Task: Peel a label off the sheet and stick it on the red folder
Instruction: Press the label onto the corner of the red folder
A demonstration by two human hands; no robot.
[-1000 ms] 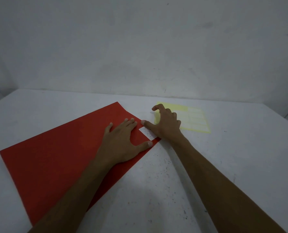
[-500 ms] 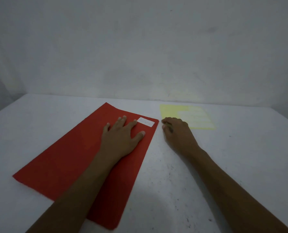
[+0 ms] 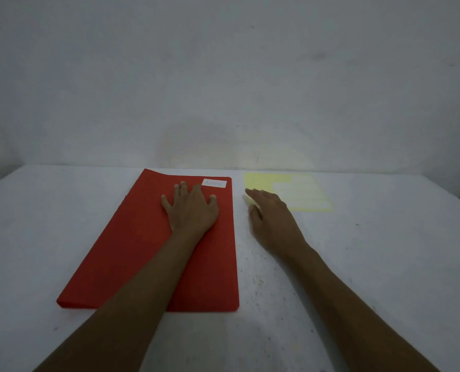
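Bare, dim indoor spot, kind of place unclear: no home, office or workshop fixtures visible. Plain white tabletop (image 3: 384, 264), scuffed and speckled with small dark marks, pushed against a blank, slightly stained grey-white wall (image 3: 223, 76) with faint smudges. Only stationery on the surface: a flat red paper folder (image 3: 132, 251) carrying a small white rectangular label (image 3: 214, 183) at its far right corner, and a pale yellow label sheet (image 3: 301, 191) beside it. Reads as a simple staged desk setup, low lighting.
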